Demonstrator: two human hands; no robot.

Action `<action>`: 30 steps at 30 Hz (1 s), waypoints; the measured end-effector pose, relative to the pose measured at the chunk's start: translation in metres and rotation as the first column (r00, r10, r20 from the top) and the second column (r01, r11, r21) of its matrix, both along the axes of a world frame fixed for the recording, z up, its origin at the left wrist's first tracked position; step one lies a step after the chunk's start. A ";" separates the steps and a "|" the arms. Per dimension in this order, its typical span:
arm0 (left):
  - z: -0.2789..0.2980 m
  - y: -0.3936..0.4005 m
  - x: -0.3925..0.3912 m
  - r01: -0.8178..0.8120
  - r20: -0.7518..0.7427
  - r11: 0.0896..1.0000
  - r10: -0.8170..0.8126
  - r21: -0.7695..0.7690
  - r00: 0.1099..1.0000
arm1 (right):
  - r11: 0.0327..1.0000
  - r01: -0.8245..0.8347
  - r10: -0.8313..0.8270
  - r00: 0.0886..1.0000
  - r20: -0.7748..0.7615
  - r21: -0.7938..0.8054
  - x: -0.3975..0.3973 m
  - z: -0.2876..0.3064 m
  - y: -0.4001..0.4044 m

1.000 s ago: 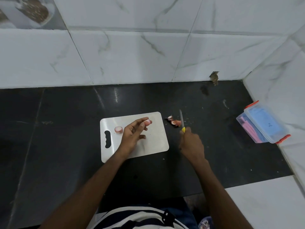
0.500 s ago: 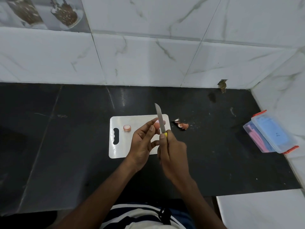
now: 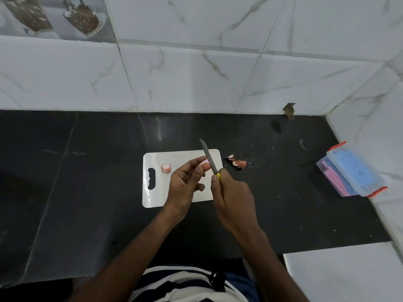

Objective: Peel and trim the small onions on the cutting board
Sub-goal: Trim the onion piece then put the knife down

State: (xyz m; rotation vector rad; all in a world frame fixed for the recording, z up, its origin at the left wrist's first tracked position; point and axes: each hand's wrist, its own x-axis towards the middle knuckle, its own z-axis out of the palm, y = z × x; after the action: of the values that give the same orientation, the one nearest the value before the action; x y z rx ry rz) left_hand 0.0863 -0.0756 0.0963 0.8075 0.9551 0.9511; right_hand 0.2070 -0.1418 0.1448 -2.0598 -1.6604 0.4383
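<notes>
One box [image 3: 351, 171] sits at the right end of the black counter [image 3: 87, 182], against the side wall: clear plastic, closed by a lid with two orange clips, and through its wall show pink sheets or strips stacked under something blue; what they are is too blurred to tell. One white board [image 3: 157, 192] with a handle slot at its left end lies flat in the middle of the counter. Two onions can be counted. One onion piece [image 3: 166, 167], pink with a pale cut top, rests on the board just right of the slot, apart from both hands. The other onion [image 3: 205, 166] is pinched between the thumb and fingertips of the left hand [image 3: 185, 188], raised above the board's far right part; only a small pink patch of it shows between the fingers, so how much skin is left on it cannot be told. The right hand [image 3: 232, 199] is closed in a fist around the yellow handle of one knife [image 3: 209, 158], with the thumb laid along the handle; the blade points up and away, and its flat lies right against the held onion, though whether the edge is touching it cannot be told. One small heap of peels [image 3: 237, 163], orange-brown with a pale scrap, lies on the counter just beyond the board's right edge, between board and box but well apart from the box.
</notes>
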 end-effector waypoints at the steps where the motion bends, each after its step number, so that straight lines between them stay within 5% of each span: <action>1: 0.001 0.000 0.000 -0.001 -0.011 1.000 0.001 0.009 1.000 | 0.999 -0.033 0.034 0.999 0.025 -0.016 0.001 0.002 0.000; 8: 0.004 0.001 0.000 0.001 -0.042 1.000 0.000 0.012 0.999 | 0.995 0.068 -0.069 0.997 0.018 0.068 0.009 0.000 0.005; 21: 0.001 0.002 0.006 -0.022 -0.065 1.000 0.022 -0.003 0.998 | 0.996 -0.033 0.047 0.983 0.180 -0.082 0.000 -0.004 0.001; 24: 0.002 0.000 0.007 -0.024 -0.051 1.000 0.023 -0.017 0.998 | 1.000 -0.018 0.019 0.996 0.091 -0.009 -0.003 -0.008 0.001; 27: 0.001 -0.001 0.007 -0.014 -0.074 0.999 0.012 -0.029 0.997 | 0.977 0.140 -0.111 0.978 -0.175 0.161 0.006 -0.010 0.005; 30: 0.000 -0.002 0.007 -0.013 -0.080 0.999 0.009 -0.040 0.997 | 0.992 0.072 -0.066 0.996 -0.057 0.106 0.012 -0.003 0.008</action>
State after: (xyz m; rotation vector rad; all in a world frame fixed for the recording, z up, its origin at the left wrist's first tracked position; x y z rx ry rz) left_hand 0.0932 -0.0779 0.0962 0.8114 1.0463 0.9115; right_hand 0.2187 -0.1336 0.1416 -2.0024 -1.5429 0.3694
